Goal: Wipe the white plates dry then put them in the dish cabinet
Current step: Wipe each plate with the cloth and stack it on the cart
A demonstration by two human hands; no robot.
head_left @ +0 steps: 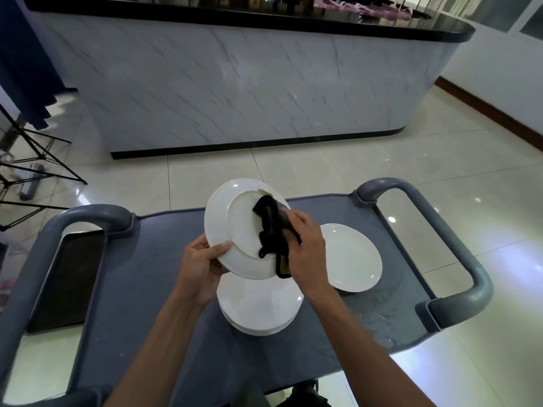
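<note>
From the head camera, the left hand [202,267] grips a white plate [235,230] by its lower-left rim, thumb on the near face and fingers curled behind, tilting it up above the grey cart surface [141,274]. The right hand [305,248] clutches a black cloth [271,230] and presses it against the plate's face on the right side; a yellow patch shows at the cloth's lower edge, perhaps a label, hard to tell. Directly beneath the lifted plate sits a stack of white plates [258,309] on the cart, and just to the right lies a single plate [352,259], apart from the stack. Water droplets [379,321] glisten on the cart near its right edge. Grey looped handles [446,230] rise at both sides. Beyond, a marble-look counter [249,83] with a dark top stands on the tiled floor [352,165].
</note>
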